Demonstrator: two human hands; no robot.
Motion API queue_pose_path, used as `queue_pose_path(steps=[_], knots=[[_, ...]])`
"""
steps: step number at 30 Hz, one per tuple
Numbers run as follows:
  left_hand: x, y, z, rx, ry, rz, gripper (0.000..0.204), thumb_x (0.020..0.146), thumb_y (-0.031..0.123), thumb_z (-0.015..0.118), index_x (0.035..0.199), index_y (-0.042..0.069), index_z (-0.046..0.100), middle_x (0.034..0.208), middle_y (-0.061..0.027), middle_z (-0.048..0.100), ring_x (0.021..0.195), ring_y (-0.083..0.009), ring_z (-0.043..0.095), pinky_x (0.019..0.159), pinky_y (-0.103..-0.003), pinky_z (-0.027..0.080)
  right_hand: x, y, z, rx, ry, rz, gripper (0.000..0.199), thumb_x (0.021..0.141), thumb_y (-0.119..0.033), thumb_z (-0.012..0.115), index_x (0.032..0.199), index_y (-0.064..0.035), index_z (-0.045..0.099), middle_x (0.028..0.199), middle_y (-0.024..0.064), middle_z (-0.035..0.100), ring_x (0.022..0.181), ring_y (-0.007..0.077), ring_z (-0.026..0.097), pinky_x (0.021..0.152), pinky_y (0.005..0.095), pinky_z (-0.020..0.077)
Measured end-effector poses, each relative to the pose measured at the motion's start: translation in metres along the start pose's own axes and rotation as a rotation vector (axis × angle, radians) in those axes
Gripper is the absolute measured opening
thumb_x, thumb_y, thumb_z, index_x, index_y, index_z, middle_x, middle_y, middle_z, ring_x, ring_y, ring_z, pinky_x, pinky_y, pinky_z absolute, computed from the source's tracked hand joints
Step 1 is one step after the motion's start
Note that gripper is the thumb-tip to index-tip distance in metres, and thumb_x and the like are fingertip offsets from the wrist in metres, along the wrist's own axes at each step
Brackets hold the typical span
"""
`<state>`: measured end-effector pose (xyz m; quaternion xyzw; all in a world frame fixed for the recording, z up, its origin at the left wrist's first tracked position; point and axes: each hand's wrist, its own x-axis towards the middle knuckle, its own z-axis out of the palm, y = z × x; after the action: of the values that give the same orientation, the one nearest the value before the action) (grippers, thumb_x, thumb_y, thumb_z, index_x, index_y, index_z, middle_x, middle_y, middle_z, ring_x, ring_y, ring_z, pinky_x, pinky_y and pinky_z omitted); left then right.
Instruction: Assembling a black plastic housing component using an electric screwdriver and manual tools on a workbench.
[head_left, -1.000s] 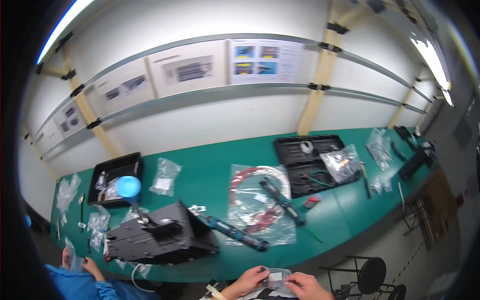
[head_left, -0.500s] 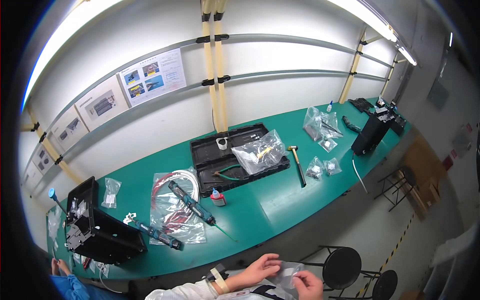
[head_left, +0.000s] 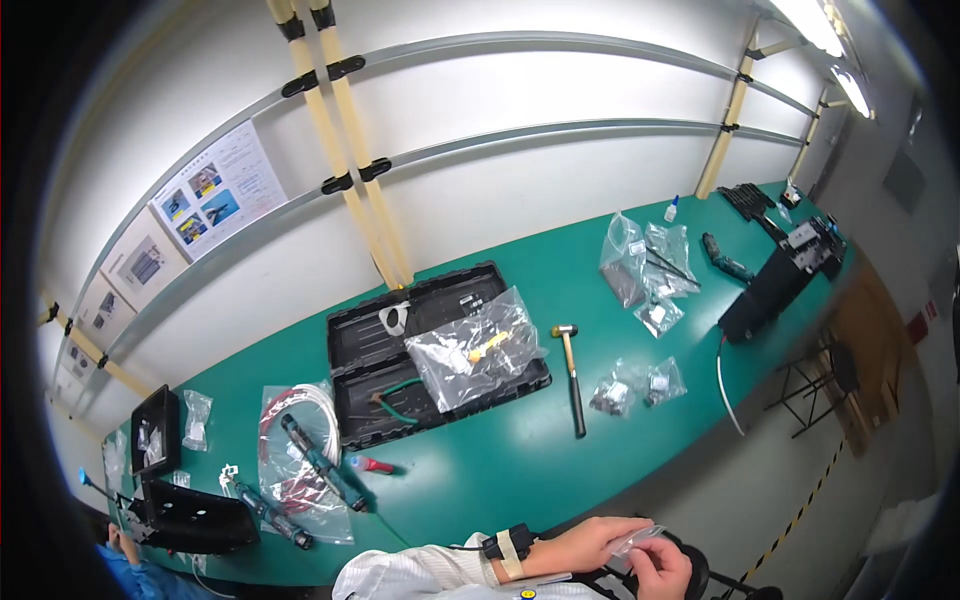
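Observation:
At the lower right, just off the bench's front edge, a small clear plastic bag (head_left: 632, 541) is held between my two hands. My left hand (head_left: 585, 545) comes in from the left in a white sleeve, a strap and black device on its wrist, its fingers closed on the bag. Close beside it, my right hand (head_left: 662, 572) pinches the bag's near side. What the bag contains cannot be made out. Nearest on the green bench (head_left: 470, 470) lie a hammer (head_left: 571, 385) and two small bags of parts (head_left: 614, 388).
An open black tool case (head_left: 365, 350) carries a clear bag with yellow pieces (head_left: 480, 350). Left of it are bagged cables (head_left: 325, 400) and cordless screwdrivers (head_left: 322, 465). Black machine units stand at the left (head_left: 195, 515) and right (head_left: 775, 290). A blue-sleeved person (head_left: 150, 578) works far left. Stools stand right.
The whole view has swung, and the bench shifts leftward in it. Both hands appear further right with the bag. My left hand's fingers, spread before, are now closed on it.

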<state>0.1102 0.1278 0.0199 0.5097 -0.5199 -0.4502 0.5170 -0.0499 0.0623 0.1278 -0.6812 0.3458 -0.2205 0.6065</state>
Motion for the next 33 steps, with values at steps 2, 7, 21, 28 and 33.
queue_pose_path(steps=[2, 7, 21, 28, 33], knots=[[0.032, 0.001, -0.013, -0.033, 0.093, -0.125, 0.052, 0.096, -0.002, 0.058, 0.147, 0.007, 0.057, 0.124, -0.0180, 0.072, 0.107, -0.0281, 0.072, 0.092, -0.036, 0.055, 0.031, 0.000, -0.024, 0.005, -0.021, 0.065, 0.009, 0.099, -0.003, 0.068, 0.107, 0.0025, 0.069, 0.094, 0.0035, 0.070, 0.083, 0.0098, 0.062, 0.075, 0.0242, 0.0513], [0.095, -0.001, -0.032, -0.082, 0.332, -0.232, 0.025, 0.104, 0.014, 0.063, 0.127, 0.004, 0.066, 0.105, -0.0122, 0.074, 0.090, -0.0211, 0.070, 0.084, -0.034, 0.054, 0.091, 0.011, -0.088, -0.037, 0.039, 0.017, 0.008, 0.101, 0.003, 0.063, 0.105, 0.0028, 0.070, 0.100, 0.0049, 0.067, 0.081, 0.0094, 0.059, 0.073, 0.0248, 0.0494], [0.273, -0.004, -0.038, 0.014, 1.213, -0.128, 0.014, 0.096, 0.008, 0.073, 0.104, -0.004, 0.077, 0.099, -0.0065, 0.072, 0.091, -0.0134, 0.065, 0.081, -0.028, 0.052, 0.341, 0.069, -0.318, 0.010, -0.112, -0.227, 0.012, 0.086, 0.014, 0.070, 0.094, 0.0055, 0.069, 0.101, 0.0122, 0.067, 0.078, 0.0149, 0.066, 0.065, 0.0264, 0.0540], [0.357, 0.017, -0.068, 0.308, 1.586, -0.020, 0.019, 0.101, 0.011, 0.068, 0.108, -0.004, 0.075, 0.100, -0.0085, 0.072, 0.093, -0.0136, 0.065, 0.083, -0.029, 0.052, 0.428, 0.041, -0.442, 0.090, -0.194, -0.177, 0.010, 0.085, 0.014, 0.069, 0.092, 0.0077, 0.069, 0.099, 0.0157, 0.067, 0.078, 0.0179, 0.068, 0.064, 0.0288, 0.0565], [0.380, -0.013, -0.093, 0.312, 1.739, -0.087, 0.025, 0.103, 0.016, 0.066, 0.115, -0.004, 0.075, 0.107, -0.0085, 0.074, 0.096, -0.0135, 0.066, 0.085, -0.029, 0.052, 0.476, 0.024, -0.491, 0.114, -0.165, -0.272, 0.012, 0.087, 0.015, 0.064, 0.094, 0.0061, 0.068, 0.103, 0.0136, 0.062, 0.077, 0.0166, 0.064, 0.065, 0.0289, 0.0556]])
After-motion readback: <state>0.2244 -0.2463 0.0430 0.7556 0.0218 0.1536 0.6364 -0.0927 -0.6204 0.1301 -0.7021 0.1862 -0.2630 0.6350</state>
